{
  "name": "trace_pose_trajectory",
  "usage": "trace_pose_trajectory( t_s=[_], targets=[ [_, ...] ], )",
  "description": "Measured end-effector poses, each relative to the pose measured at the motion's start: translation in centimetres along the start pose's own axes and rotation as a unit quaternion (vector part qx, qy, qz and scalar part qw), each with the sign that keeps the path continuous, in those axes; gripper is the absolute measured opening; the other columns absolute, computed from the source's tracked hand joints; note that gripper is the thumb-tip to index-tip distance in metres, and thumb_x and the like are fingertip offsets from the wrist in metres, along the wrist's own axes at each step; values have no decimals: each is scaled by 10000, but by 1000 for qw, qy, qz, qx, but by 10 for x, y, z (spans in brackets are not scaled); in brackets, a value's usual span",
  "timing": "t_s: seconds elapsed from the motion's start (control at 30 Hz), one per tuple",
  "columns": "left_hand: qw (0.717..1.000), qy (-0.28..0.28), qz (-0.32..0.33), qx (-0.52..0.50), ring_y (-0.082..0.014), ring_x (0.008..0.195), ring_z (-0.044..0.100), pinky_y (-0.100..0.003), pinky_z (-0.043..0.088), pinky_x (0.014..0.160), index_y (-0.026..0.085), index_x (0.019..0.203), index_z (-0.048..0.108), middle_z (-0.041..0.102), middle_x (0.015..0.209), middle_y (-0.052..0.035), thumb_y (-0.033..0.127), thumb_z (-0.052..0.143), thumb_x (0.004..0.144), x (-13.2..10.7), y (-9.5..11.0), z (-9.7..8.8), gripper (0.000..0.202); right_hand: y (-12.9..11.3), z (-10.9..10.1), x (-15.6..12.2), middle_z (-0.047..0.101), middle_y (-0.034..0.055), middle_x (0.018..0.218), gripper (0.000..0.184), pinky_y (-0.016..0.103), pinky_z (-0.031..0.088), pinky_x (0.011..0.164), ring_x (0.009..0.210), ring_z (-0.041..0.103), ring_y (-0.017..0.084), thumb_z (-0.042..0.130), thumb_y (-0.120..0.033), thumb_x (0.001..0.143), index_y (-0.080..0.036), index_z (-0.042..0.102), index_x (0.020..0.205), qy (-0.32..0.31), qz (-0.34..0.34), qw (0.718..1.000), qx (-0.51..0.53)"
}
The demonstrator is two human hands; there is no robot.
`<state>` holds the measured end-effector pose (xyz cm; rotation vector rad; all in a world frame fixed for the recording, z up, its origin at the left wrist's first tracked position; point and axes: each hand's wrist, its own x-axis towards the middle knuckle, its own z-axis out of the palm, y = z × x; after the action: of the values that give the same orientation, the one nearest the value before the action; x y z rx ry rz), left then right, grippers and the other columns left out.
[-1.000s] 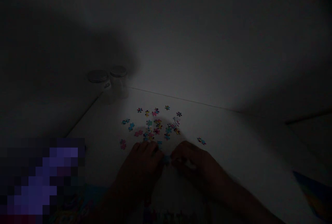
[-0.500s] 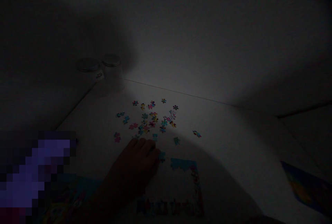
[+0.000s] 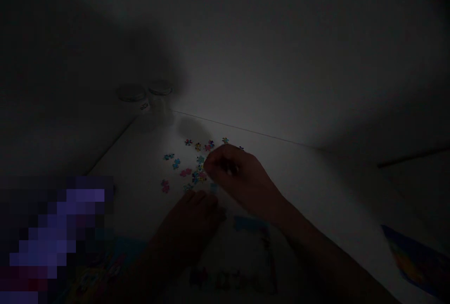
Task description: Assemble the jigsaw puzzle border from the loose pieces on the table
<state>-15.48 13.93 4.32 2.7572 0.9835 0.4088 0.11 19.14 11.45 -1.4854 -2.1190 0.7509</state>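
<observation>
The scene is very dark. My right hand (image 3: 242,177) is over the loose jigsaw pieces (image 3: 198,175), its fingers curled and thumb and fingertips together; anything between them is hidden. Lower and to the left, my left hand (image 3: 197,215) rests near the white table surface with fingers bent, and what lies under them does not show. Just right of the left hand is a partly joined jigsaw border (image 3: 249,224), with a blue top strip, a right side and a bottom row. My right forearm hangs over part of it.
Two lidded jars (image 3: 131,94) stand at the back left corner by the wall. A picture sheet with a yellow cartoon figure (image 3: 87,280) lies at the lower left. A blue, colourful flat item (image 3: 415,257) is at the right edge. A pixelated patch covers the lower left.
My right hand has come into view from the lower right and now covers some of the loose pieces. My left hand stays nearly in place. The view has shifted slightly.
</observation>
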Motion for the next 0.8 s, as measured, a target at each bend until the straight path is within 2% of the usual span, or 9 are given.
trace_pose_trajectory(
  t_s=[0.07, 0.2, 0.33, 0.5, 0.63, 0.8],
  targets=[
    [1000, 2, 8, -6, -198, 869, 537, -346, 430, 768, 215, 992, 611, 612, 969, -26, 189, 569, 890, -1, -1, -1, 114, 12, 9, 23, 648, 65, 950, 170, 277, 436, 749, 815, 596, 150, 522, -239, 914, -171, 675, 942, 17, 36, 997, -68],
    [1000, 0, 7, -15, -197, 908, 547, -338, 432, 787, 215, 1013, 635, 625, 1003, -28, 175, 597, 877, -2, -4, -2, 147, 26, 25, 42, 647, 87, 1059, 225, 275, 433, 764, 864, 620, 171, 573, -306, 893, -185, 656, 1063, -55, 60, 986, -144],
    [1000, -8, 19, -20, -200, 936, 553, -343, 438, 811, 209, 1018, 651, 628, 1008, -38, 174, 582, 885, -2, -6, -3, 153, 24, 25, 50, 656, 105, 1094, 218, 268, 438, 766, 919, 625, 191, 593, -277, 877, -175, 656, 1060, -104, 51, 976, -182],
    [999, 15, 29, -18, -210, 960, 552, -356, 439, 837, 205, 1011, 653, 629, 1024, -40, 164, 565, 892, -2, -9, 1, 154, 14, 17, 59, 707, 122, 1001, 181, 236, 442, 710, 880, 642, 187, 598, -151, 826, -115, 694, 976, -161, 60, 968, -184],
    [998, 30, 42, -24, -207, 938, 560, -353, 448, 815, 207, 995, 653, 630, 1010, -36, 152, 589, 870, -3, -11, 4, 150, 13, 13, 64, 726, 94, 913, 167, 217, 438, 660, 794, 649, 160, 625, -152, 797, -111, 717, 930, -190, 62, 965, -169],
    [998, 31, 36, -35, -195, 922, 562, -343, 443, 814, 202, 1000, 652, 628, 990, -36, 156, 582, 876, -2, -10, 3, 149, 18, 8, 68, 730, 52, 908, 159, 189, 438, 665, 780, 644, 118, 618, -177, 818, -131, 725, 927, -204, 41, 967, -147]
  ],
)
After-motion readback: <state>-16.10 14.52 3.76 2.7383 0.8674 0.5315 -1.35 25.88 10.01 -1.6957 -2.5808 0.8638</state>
